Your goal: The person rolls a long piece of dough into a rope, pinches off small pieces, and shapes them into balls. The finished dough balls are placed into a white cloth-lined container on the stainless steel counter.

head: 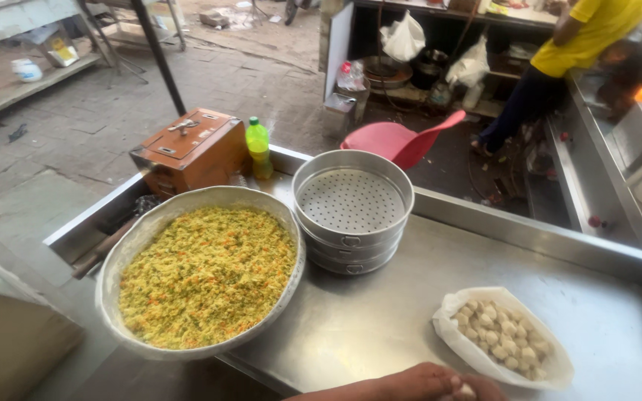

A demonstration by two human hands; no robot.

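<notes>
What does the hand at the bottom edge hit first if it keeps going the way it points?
Which hand it is can't be told. The hand points right along the steel counter, holding a small pale lump. First in line is probably the white bag of dough pieces, though depth is unclear.

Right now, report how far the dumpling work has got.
Done: a big bowl of shredded yellow filling is mixed, and dough balls sit portioned in a white bag. In hand: one hand at the bottom edge holds what looks like a pale dough piece; which hand it is cannot be told. Left: the top steamer tray is empty, with no shaped pieces in view.
</notes>
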